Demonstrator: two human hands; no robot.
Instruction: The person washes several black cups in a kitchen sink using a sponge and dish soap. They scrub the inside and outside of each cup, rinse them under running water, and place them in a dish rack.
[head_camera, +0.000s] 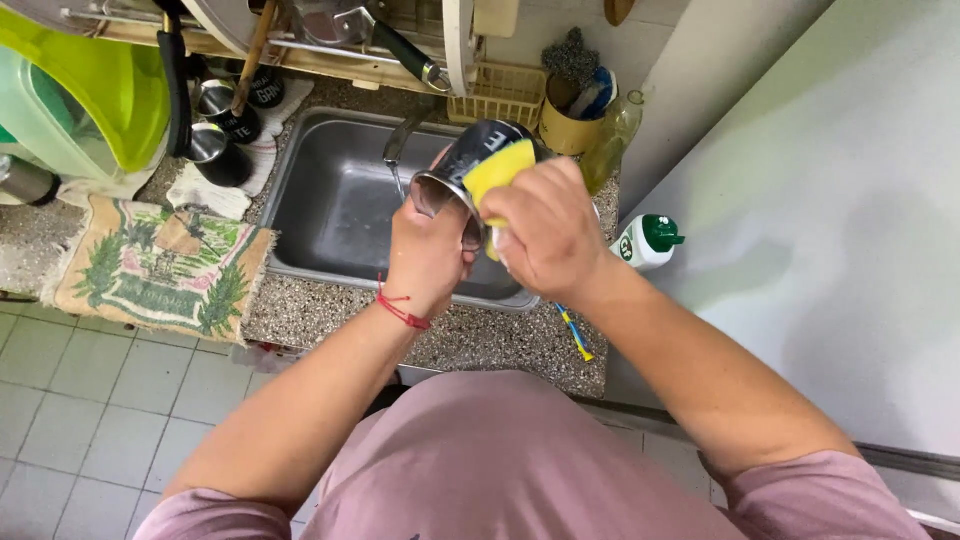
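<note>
Steel cup (462, 172), dark on the outside and tipped on its side, sits above the near edge of the sink (330, 205), held between both hands. Its open mouth faces the left hand (428, 252), whose fingers are wrapped tight round the rim; a red string circles that wrist. Against the cup's outer wall the right hand (545, 232) is closed on a yellow sponge (496, 172), pressing it to the metal.

Beyond the hands, a thin stream of water runs from the tap (402, 135) into the steel basin, which holds nothing else that shows. To the right of the sink a white bottle with a green cap (646, 241) lies near the counter's edge. Farther back, a yellow tin (566, 128) holds a scouring pad and a brush, beside a small yellow basket (498, 95). On the left, two dark cups (222, 125) rest upside down on a cloth, with a patterned towel (160, 265) nearer.
</note>
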